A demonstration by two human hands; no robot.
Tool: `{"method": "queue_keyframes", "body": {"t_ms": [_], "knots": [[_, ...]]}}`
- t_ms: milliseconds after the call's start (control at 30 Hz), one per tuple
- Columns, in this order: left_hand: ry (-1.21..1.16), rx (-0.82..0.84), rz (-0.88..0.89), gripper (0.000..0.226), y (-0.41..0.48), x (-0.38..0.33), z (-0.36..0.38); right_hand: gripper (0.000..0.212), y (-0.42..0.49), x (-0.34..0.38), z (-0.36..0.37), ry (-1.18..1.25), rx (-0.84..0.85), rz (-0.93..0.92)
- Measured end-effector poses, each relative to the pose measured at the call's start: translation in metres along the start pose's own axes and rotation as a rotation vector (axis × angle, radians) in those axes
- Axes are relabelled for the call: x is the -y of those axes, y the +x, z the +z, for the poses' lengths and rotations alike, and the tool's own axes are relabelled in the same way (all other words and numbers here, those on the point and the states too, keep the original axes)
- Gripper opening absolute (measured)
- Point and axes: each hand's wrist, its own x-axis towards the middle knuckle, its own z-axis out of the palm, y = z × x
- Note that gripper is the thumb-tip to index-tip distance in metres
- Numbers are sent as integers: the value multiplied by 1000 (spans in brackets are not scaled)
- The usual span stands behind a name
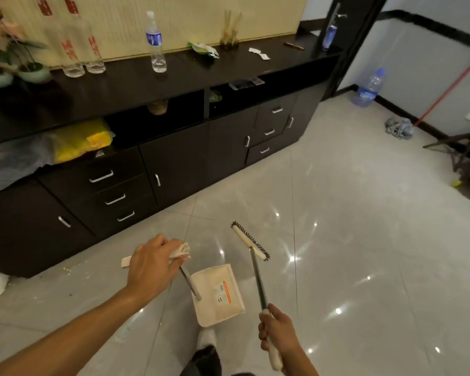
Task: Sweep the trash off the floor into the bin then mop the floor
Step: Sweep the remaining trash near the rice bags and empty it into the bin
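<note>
Floor [364, 213] tiles shine all around. Mop [399, 127] leans on the wall at 2 o'clock. Broom [257, 275] is at 5 o'clock, right hand [276, 332] wrapped round its handle. Dustpan [217, 294] is at 6 o'clock, left hand [158, 263] grasping its handle.

Home living room: dark sideboard [174, 158], potted flowers [8, 50], glossy tiled floor [364, 240].

free: glossy floor [364, 213] right, ahead | blocked: dark cabinet [174, 158] left; mop [399, 128], bottle [368, 89] by far wall
</note>
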Motion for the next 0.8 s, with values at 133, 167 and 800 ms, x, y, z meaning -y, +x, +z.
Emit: {"method": "queue_keyframes", "body": {"t_ms": [133, 167, 800], "knots": [[-14, -16, -94, 35, 49, 0, 7, 65, 56, 51, -13, -21, 17, 11], [-12, -23, -118, 35, 59, 0, 9, 64, 71, 62, -15, -20, 15, 16], [127, -250, -595, 31, 197, 65, 106, 37, 401, 299, 58, -243, 131, -30]]}}
